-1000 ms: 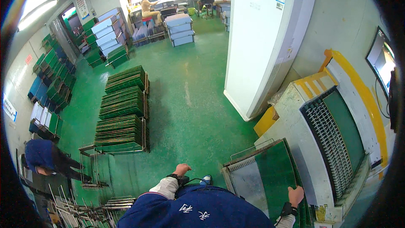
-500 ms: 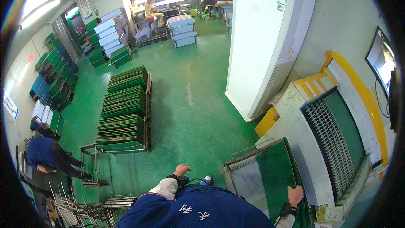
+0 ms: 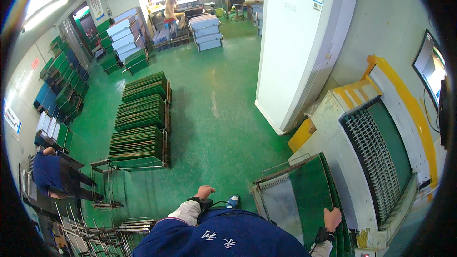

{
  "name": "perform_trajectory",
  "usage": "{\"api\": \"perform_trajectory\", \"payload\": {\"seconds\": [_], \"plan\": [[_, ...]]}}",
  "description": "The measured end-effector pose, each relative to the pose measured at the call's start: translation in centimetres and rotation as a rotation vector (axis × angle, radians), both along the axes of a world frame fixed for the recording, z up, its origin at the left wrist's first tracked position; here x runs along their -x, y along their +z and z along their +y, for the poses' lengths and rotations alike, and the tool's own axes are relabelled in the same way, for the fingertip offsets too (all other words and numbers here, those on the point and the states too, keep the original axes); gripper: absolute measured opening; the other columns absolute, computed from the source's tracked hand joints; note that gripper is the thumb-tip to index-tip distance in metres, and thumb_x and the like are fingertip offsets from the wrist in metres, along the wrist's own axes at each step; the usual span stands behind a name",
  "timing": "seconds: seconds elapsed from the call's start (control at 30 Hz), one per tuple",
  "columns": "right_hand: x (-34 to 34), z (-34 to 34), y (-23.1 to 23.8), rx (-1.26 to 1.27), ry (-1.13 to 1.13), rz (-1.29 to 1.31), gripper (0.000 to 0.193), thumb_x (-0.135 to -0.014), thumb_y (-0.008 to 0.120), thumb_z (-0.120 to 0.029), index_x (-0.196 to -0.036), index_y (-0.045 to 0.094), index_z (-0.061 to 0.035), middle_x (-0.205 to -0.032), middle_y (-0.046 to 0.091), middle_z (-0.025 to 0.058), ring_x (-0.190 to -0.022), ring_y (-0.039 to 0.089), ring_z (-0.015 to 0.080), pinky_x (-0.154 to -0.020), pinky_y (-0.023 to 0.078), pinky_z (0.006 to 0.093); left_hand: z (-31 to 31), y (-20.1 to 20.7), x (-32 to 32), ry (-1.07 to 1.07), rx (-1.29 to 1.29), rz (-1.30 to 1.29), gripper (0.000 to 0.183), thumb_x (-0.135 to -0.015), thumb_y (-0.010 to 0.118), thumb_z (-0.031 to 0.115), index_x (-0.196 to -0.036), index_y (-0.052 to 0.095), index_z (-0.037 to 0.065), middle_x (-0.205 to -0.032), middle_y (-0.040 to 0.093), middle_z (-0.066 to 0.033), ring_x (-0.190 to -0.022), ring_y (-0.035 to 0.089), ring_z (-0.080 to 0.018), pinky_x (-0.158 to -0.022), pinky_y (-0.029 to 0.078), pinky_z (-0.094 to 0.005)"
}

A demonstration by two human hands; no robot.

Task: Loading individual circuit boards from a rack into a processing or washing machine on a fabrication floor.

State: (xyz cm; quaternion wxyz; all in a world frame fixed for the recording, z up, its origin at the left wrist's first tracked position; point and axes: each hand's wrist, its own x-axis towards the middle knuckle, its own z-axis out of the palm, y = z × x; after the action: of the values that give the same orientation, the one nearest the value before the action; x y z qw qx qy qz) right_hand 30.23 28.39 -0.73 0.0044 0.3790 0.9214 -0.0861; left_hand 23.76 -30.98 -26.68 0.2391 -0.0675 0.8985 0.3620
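My right hand (image 3: 332,219) is closed on the upper edge of a large green board (image 3: 312,188). This board leans among other green boards in a metal-framed rack (image 3: 257,204) on my right, beside a pale machine. A pale grey sheet (image 3: 281,209) lies in the same rack, left of the green board. My left hand (image 3: 205,191) is held out in front of my body above the green floor. It holds nothing that I can see; one finger sticks out to the right and the others are partly hidden.
Three racks packed with green boards (image 3: 138,143) stand ahead on the left. A co-worker in dark blue (image 3: 50,173) stands by a bench at the far left. Bare metal rods (image 3: 102,238) lie at lower left. A tall white cabinet (image 3: 290,52) and the roller machine (image 3: 376,162) are on the right.
The co-worker at left has straightened somewhat, and a dark panel now shows at their arms. The seated person far back has leaned forward. Both my hands keep nearly the same place.
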Motion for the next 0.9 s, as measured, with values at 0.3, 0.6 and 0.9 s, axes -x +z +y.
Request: {"api": "perform_trajectory", "payload": {"seconds": [0.3, 0.6, 0.9], "plan": [[-0.3, 0.0, 0.7, 0.05, -0.01, -0.048, 0.051, -0.067, 0.073, -0.025, -0.107, 0.06, 0.0046, -0.104, 0.062, 0.0219, -0.1, 0.059, 0.0352, -0.084, 0.047, 0.0417, 1.1, 1.0, 0.1, 0.065, -0.001, -0.105, 0.022, -0.075, 0.061, 0.025, -0.092, 0.071, 0.016, -0.096, 0.067, -0.0056, -0.092, 0.062, -0.0201, -0.081, 0.049, -0.0294], [0.0, -0.3, 1.1, 0.057, -0.033, -0.026, 0.051, -0.067, 0.073, -0.025, -0.106, 0.06, 0.0053, -0.104, 0.062, 0.0225, -0.099, 0.059, 0.0358, -0.084, 0.047, 0.0419, 0.6, 0.0, 0.2, 0.256, -0.219, -0.136, 0.022, -0.073, 0.064, 0.026, -0.09, 0.072, 0.013, -0.096, 0.067, -0.0065, -0.093, 0.062, -0.0191, -0.082, 0.048, -0.0279], [0.3, 0.8, 0.1, -0.005, -0.041, -0.06, 0.044, -0.065, 0.074, -0.03, -0.094, 0.064, 0.0021, -0.093, 0.064, 0.0202, -0.09, 0.061, 0.0357, -0.078, 0.048, 0.0434, -0.2, -0.5, 1.0, -0.175, 0.018, 0.058, 0.021, -0.073, 0.066, 0.018, -0.093, 0.072, 0.018, -0.093, 0.066, -0.0034, -0.09, 0.063, -0.0171, -0.078, 0.05, -0.0276]]}}
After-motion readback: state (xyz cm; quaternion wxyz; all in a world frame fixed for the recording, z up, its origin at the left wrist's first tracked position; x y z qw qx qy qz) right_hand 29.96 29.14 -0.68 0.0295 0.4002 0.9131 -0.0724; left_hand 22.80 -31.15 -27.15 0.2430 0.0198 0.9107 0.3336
